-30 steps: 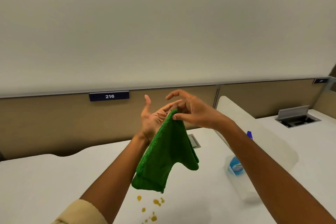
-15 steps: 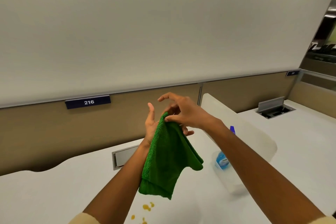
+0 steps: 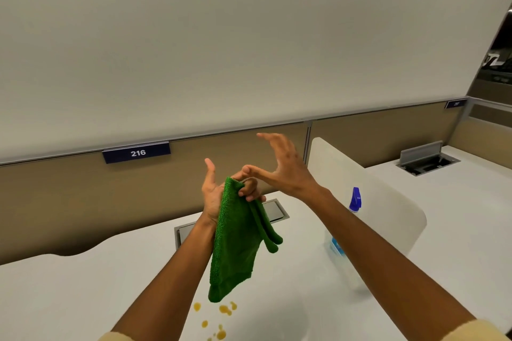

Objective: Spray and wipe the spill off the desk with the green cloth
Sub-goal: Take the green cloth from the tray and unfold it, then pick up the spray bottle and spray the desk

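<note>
A green cloth (image 3: pixel 235 241) hangs folded above the white desk (image 3: pixel 83 291). My left hand (image 3: pixel 214 196) is raised with its fingers curled over the cloth's top edge. My right hand (image 3: pixel 285 171) is just right of that edge, fingers spread, one fingertip close to the cloth's top. Several yellow drops of spill (image 3: pixel 224 310) lie on the desk below the cloth. A clear spray bottle with a blue trigger (image 3: pixel 355 199) stands to the right, its body partly hidden by my right forearm.
A white rounded divider (image 3: pixel 388 202) stands right of the bottle. A metal cable hatch (image 3: pixel 273 210) sits in the desk behind the cloth, and another (image 3: pixel 426 160) is open on the neighbouring desk. A tan partition with a "216" sign (image 3: pixel 137 153) closes the back.
My right hand has let go of the cloth's top and opened, lifting slightly. My left fingers have closed over the cloth, which now hangs from the left hand alone.
</note>
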`<state>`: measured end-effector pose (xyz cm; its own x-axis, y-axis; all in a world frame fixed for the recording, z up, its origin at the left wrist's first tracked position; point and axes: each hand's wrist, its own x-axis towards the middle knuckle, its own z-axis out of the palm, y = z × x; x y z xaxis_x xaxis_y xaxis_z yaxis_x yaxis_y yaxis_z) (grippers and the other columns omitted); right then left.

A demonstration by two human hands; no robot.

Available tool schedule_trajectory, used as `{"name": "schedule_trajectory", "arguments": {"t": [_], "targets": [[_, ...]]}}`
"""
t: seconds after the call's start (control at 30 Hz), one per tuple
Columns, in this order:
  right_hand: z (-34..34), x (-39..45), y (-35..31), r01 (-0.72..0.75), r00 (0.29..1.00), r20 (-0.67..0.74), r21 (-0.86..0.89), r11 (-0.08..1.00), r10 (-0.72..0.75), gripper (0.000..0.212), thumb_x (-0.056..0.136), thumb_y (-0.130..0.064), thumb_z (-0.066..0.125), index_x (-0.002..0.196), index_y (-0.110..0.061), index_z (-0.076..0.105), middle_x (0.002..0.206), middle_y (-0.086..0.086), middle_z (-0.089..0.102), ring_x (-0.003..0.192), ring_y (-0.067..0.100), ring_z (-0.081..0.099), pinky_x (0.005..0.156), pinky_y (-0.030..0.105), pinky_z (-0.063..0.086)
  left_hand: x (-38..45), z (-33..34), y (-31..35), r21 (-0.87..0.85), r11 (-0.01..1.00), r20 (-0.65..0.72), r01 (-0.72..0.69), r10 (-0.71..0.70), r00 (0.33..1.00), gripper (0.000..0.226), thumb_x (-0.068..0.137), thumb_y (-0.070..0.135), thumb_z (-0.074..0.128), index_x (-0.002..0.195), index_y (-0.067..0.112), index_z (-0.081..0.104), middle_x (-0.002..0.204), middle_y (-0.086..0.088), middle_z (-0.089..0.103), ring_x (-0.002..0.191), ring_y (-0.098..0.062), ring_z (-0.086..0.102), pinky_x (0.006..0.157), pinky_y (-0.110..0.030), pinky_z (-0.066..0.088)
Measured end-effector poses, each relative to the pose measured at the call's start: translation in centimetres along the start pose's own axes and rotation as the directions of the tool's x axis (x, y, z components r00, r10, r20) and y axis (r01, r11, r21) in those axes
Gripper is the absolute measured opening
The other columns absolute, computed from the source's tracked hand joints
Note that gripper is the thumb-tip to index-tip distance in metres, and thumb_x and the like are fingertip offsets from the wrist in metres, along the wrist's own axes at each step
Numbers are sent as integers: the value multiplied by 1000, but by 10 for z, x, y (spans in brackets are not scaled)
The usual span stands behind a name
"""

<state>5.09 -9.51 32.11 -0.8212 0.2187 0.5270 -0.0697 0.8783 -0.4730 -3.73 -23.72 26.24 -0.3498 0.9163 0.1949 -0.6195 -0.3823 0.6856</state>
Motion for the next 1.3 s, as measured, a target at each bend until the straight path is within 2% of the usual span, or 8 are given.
{"name": "schedule_trajectory", "arguments": {"t": [0.17, 0.3, 0.43, 0.53, 0.67, 0.77, 1.0, 1.3], "targets": [[19, -21, 42, -96, 995, -50, -133, 986, 90, 73, 89, -73, 27, 153, -39, 14, 164, 1, 16, 150, 21, 17, 119, 54, 21, -9, -16, -5, -16, 999, -50, -49, 48, 998, 108, 74, 94, 22, 89, -1, 72, 63, -4, 37, 65, -23, 39, 82, -43, 39], [35, -47, 89, -101, 994, -13, -417, 903, 105, 76, 90, -75, 22, 155, -40, 5, 166, 1, 3, 153, 27, 5, 120, 59, 11, -14, -25, -10, -28, 994, -60, -103, 102, 993, 97, 72, 93, 34, 74, 2, 68, 66, -4, 38, 67, -23, 40, 84, -45, 39], [47, -75, 123, -122, 987, 20, -540, 833, 157, 77, 91, -76, 23, 156, -37, 9, 166, 2, 0, 153, 30, 6, 119, 59, 5, -15, -34, -13, -17, 990, -124, -140, 137, 983, 89, 73, 94, 33, 55, 9, 50, 68, -4, 31, 67, -22, 40, 85, -46, 37], [49, -91, 140, -156, 980, 13, -573, 805, 200, 77, 90, -76, 23, 155, -35, 15, 166, 5, 7, 152, 32, 12, 117, 58, 1, -12, -38, -21, -43, 987, -175, -153, 143, 974, 81, 73, 94, 35, 54, 15, 34, 70, -2, 23, 66, -22, 37, 84, -44, 37], [46, -105, 155, -194, 972, -4, -581, 790, 236, 79, 88, -76, 23, 155, -34, 18, 165, 7, 14, 150, 34, 16, 117, 62, 8, -8, -40, -34, -64, 984, -242, -166, 147, 959, 78, 73, 94, 33, 56, 18, 26, 72, -1, 19, 65, -22, 37, 83, -43, 37], [43, -111, 166, -216, 967, -13, -574, 790, 255, 79, 88, -76, 21, 154, -34, 13, 165, 7, 13, 151, 34, 14, 117, 64, 10, -2, -38, -43, -80, 983, -269, -163, 136, 953, 77, 73, 94, 31, 57, 18, 24, 71, -1, 21, 64, -22, 40, 83, -42, 36], [32, -120, 198, -278, 942, -14, -589, 759, 334, 82, 85, -79, 14, 155, -37, 3, 166, 2, -2, 153, 31, -1, 118, 58, -7, 21, -39, -60, -91, 989, -239, -120, 95, 966, 76, 73, 94, 31, 58, 19, 25, 70, -1, 24, 64, -22, 42, 82, -42, 36], [18, -130, 247, -333, 904, 8, -617, 713, 428, 82, 88, -77, 22, 154, -38, -7, 165, 3, -10, 152, 31, -4, 121, 58, 0, 62, -44, -86, -126, 989, -194, -73, 48, 980, 77, 70, 94, 37, 58, 18, 31, 72, -1, 21, 64, -21, 39, 76, -39, 37]]}}
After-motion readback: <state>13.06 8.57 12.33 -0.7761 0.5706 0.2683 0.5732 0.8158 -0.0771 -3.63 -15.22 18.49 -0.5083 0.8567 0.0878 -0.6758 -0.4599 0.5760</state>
